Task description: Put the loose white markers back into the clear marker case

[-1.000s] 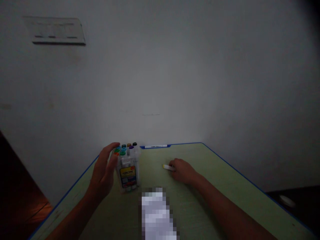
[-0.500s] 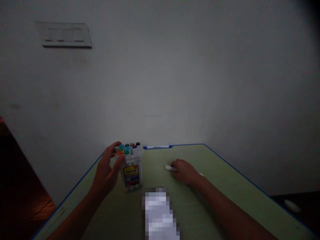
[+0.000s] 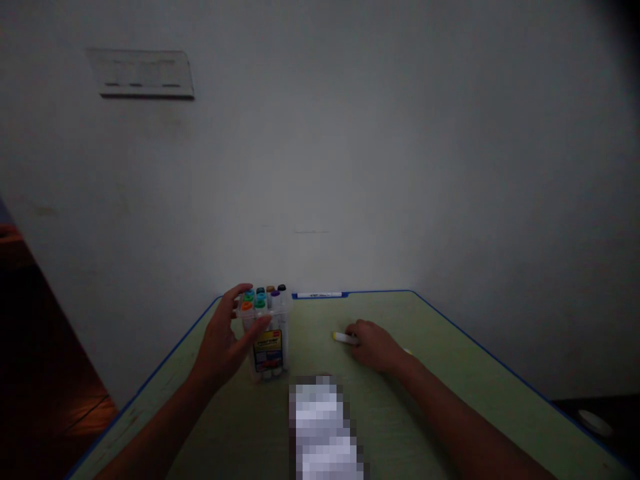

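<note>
pen box [image 3: 269,352] being held wide by the left hand [image 3: 220,345] — near the table's [image 3: 450,343] far left corner, yellow-tipped pen [image 3: 344,338] being pinched narrowly by the right hand [image 3: 374,345]

A white pen [image 3: 320,295] lies along the middle of the bench's [image 3: 465,387] far edge; a blurred-out pale rectangle [image 3: 325,433] sits toward the near edge. A wall panel [image 3: 145,75] is above the far left corner.
</note>
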Demonstrator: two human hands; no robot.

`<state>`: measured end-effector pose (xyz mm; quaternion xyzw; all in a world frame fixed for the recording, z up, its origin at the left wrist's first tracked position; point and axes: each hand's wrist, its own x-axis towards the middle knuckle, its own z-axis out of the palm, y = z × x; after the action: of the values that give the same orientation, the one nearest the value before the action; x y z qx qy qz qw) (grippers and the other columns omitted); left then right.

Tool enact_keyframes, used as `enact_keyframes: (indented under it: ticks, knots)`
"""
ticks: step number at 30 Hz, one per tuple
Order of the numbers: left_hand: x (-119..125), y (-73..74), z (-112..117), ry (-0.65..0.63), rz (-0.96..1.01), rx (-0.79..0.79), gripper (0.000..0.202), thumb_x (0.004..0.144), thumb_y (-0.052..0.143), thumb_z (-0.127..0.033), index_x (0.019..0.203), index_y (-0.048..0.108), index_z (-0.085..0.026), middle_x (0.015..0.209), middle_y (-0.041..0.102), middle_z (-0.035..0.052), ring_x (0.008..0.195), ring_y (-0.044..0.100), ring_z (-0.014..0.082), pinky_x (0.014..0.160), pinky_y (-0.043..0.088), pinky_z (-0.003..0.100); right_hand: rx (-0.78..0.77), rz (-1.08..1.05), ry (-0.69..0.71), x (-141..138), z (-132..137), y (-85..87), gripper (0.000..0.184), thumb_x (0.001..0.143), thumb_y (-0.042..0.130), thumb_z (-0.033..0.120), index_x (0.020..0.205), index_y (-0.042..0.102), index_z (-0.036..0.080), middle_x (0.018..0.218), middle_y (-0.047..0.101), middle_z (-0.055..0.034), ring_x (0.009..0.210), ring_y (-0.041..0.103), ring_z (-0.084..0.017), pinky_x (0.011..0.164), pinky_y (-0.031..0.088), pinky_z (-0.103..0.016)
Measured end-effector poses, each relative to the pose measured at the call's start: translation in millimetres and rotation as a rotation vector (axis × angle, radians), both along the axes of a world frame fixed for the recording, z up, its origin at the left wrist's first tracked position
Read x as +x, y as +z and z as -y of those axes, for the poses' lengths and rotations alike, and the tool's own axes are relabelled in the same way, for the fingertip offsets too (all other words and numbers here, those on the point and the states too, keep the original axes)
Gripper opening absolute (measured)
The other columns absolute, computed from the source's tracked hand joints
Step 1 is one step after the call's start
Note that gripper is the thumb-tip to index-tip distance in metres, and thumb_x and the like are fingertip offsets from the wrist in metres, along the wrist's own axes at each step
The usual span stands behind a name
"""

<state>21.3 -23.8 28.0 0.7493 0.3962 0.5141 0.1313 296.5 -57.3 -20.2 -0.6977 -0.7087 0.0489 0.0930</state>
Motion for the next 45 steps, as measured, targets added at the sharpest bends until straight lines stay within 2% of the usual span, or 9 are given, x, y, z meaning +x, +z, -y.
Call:
enact_keyframes:
  ticks: [4,8,15,19,25,31,35,39,45]
  knots:
    - [0.4,-1.6,-1.5,0.021,0.001,-0.007,0.059,0.073,0.059,-0.054,0.118,0.045,-0.019,0.109,0.058,0.0112,0.095,0.058,0.0267,0.08,0.048,0.043,0.014,-0.005,0.006,0.2,0.8,0.2,0.03,0.071,0.048,0.014,0.096,0.064,0.015,0.097,0.063,-0.0117,0.09,0.056,-0.021,0.071,0.034,-0.028]
    - [-0.6,-3.1,-2.9,0.025,-0.017,0.052,0.057,0.074,0.059,-0.052,0.118,0.044,-0.019,0.114,0.055,0.0119,0.097,0.057,0.0267,0.082,0.047,0.043,0.004,-0.007,0.005,1.0,-1.1,-1.0,0.031,0.07,0.049,0.013,0.097,0.064,0.015,0.098,0.063,-0.0114,0.09,0.056,-0.021,0.071,0.034,-0.028]
    - [-2.7,-4.5,-4.7,0.045,-0.032,0.14,0.053,0.082,0.043,-0.053,0.119,0.046,-0.015,0.124,0.05,0.0155,0.112,0.048,0.0298,0.093,0.039,0.048,-0.016,-0.002,-0.004,-0.8,1.2,3.5,0.029,0.072,0.05,0.014,0.096,0.064,0.015,0.097,0.063,-0.0114,0.089,0.057,-0.021,0.069,0.033,-0.027]
    - [-2.8,-6.3,-5.7,0.015,-0.009,0.09,0.054,0.083,0.041,-0.054,0.122,0.046,-0.015,0.129,0.048,0.0155,0.12,0.044,0.0313,0.101,0.033,0.051,-0.015,0.005,-0.002,-1.3,2.7,5.1,0.028,0.072,0.049,0.014,0.095,0.065,0.014,0.097,0.063,-0.0115,0.087,0.057,-0.021,0.067,0.033,-0.027]
    - [-2.6,-6.4,-4.8,-0.048,0.031,-0.01,0.057,0.084,0.041,-0.053,0.124,0.044,-0.013,0.127,0.051,0.0168,0.115,0.049,0.0308,0.099,0.037,0.05,-0.01,-0.011,0.015,-0.3,2.2,4.3,0.029,0.072,0.049,0.015,0.097,0.065,0.014,0.097,0.063,-0.0111,0.087,0.056,-0.02,0.069,0.033,-0.027]
    - [-3.4,-7.3,-5.7,0.013,0.02,0.033,0.058,0.082,0.042,-0.055,0.121,0.047,-0.013,0.125,0.051,0.0168,0.115,0.048,0.0311,0.101,0.033,0.052,-0.023,-0.011,0.009,0.1,1.6,4.4,0.029,0.072,0.049,0.014,0.097,0.065,0.014,0.099,0.063,-0.0113,0.089,0.056,-0.021,0.07,0.033,-0.027]
    - [-1.6,-4.8,-3.6,0.015,0.026,0.025,0.056,0.081,0.042,-0.056,0.119,0.048,-0.015,0.121,0.054,0.0148,0.11,0.05,0.0299,0.096,0.038,0.051,-0.023,-0.014,0.009,0.4,0.9,3.6,0.03,0.072,0.05,0.015,0.098,0.065,0.014,0.099,0.063,-0.0115,0.089,0.056,-0.021,0.07,0.034,-0.027]
    - [0.0,-2.2,-0.1,-0.052,0.07,-0.079,0.057,0.081,0.043,-0.055,0.122,0.045,-0.015,0.117,0.057,0.0147,0.099,0.057,0.0272,0.082,0.047,0.043,-0.014,-0.012,0.009,0.4,1.5,3.9,0.03,0.072,0.049,0.014,0.097,0.065,0.014,0.098,0.063,-0.0112,0.088,0.056,-0.021,0.07,0.034,-0.027]
    - [0.2,-0.3,3.0,-0.075,0.08,-0.102,0.06,0.081,0.042,-0.057,0.123,0.043,-0.013,0.113,0.059,0.0145,0.091,0.06,0.0253,0.077,0.049,0.038,-0.01,-0.023,0.006,0.4,2.2,3.9,0.03,0.072,0.049,0.014,0.097,0.065,0.014,0.098,0.063,-0.0112,0.089,0.056,-0.021,0.07,0.034,-0.027]
